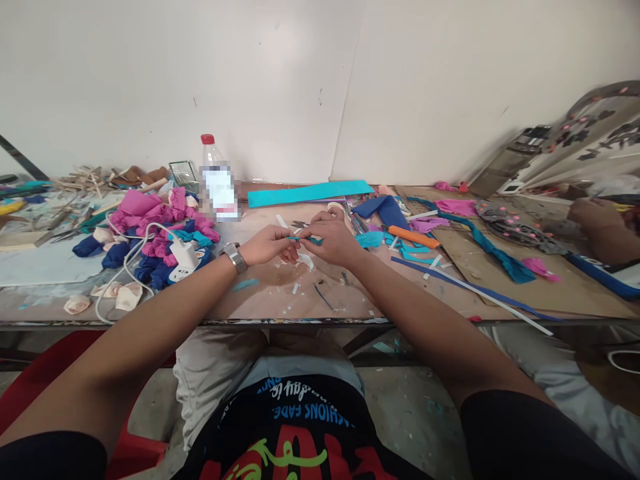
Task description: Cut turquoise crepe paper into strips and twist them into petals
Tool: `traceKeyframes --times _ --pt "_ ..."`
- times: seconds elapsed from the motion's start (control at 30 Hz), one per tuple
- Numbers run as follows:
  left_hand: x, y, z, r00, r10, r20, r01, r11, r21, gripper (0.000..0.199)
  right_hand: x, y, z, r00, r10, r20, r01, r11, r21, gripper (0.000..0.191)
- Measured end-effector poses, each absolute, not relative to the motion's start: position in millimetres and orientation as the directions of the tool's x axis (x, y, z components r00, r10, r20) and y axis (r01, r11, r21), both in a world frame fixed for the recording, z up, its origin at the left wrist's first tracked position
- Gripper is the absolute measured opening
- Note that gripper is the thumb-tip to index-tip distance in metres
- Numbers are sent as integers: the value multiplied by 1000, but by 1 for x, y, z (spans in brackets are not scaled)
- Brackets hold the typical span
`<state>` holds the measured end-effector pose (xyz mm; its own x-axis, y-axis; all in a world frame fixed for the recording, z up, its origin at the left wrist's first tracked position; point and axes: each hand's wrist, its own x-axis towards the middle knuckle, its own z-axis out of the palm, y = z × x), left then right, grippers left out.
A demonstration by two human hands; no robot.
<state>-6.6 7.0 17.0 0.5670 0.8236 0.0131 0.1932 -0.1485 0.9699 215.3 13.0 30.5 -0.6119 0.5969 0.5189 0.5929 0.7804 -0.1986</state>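
My left hand (270,245), with a metal watch (234,258) on its wrist, pinches one end of a small teal strip (314,241). Facing it over the middle of the table, my right hand (331,235) has its fingers closed on the other end. Whether the strip is paper or cloth I cannot make out. Beneath the hands lie small white scraps (305,262). Just beyond, scissors (299,224) lie partly hidden by my right hand. A long flat turquoise strip (310,193) lies further back, near the wall.
Left stand crumpled pink and blue pieces (145,213), a white charger (184,255) with its cable, and a red-capped bottle (207,140) behind a phone (221,193). Right lie an orange roll (414,237), blue strips (465,285) and cardboard (480,267). A co-worker's hand (597,220) is at far right.
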Motion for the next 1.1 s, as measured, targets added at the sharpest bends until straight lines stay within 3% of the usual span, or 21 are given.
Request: traceKeyframes --times 0.13,0.4,0.67,0.93,1.1 --pt "-8 8 14 558 817 146 265 -342 902 35 216 15 27 -590 614 524 594 770 -233 16" --pt "-8 8 12 564 813 146 277 -353 894 44 216 14 28 -584 615 529 585 771 -251 18" --pt "-5 5 18 553 832 34 215 -181 960 37 216 13 29 -593 603 533 588 777 -226 17" --pt "-5 7 18 590 801 -101 115 41 992 16 216 10 32 -627 563 539 576 800 -165 20" --pt "-5 6 18 578 814 -58 177 -56 983 17 216 10 31 -618 559 552 580 799 -159 21"
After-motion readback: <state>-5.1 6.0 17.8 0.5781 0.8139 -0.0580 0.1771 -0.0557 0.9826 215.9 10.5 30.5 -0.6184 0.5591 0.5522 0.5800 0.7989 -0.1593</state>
